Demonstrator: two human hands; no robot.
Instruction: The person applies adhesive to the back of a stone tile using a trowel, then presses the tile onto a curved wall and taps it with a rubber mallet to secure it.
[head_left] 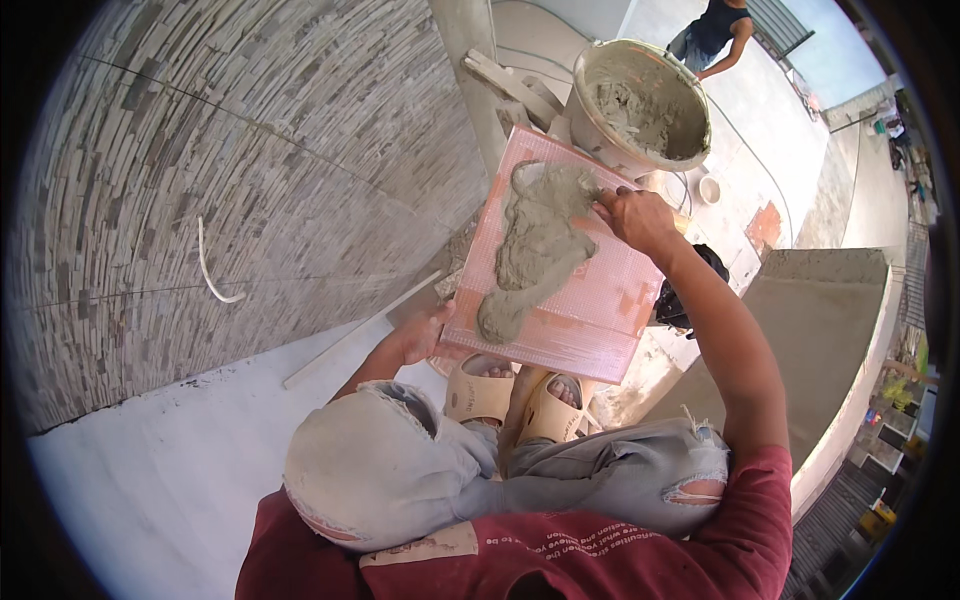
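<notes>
A square tile with a pinkish ribbed back lies tilted in front of my knees, above my sandalled feet. Wet grey mortar is spread in a thick, uneven band down its left and middle part. My left hand grips the tile's lower left edge, fingers partly hidden. Over the upper right part of the tile, my right hand is closed at the end of the mortar; what it holds is hidden by the fingers and the mortar. Just beyond the tile stands a bucket with more mortar inside.
A wall of narrow stone strips rises on the left, a bent white strip against it. Boards lie beside the bucket. A black bag sits right of the tile, near a low concrete wall. Another person stands far off.
</notes>
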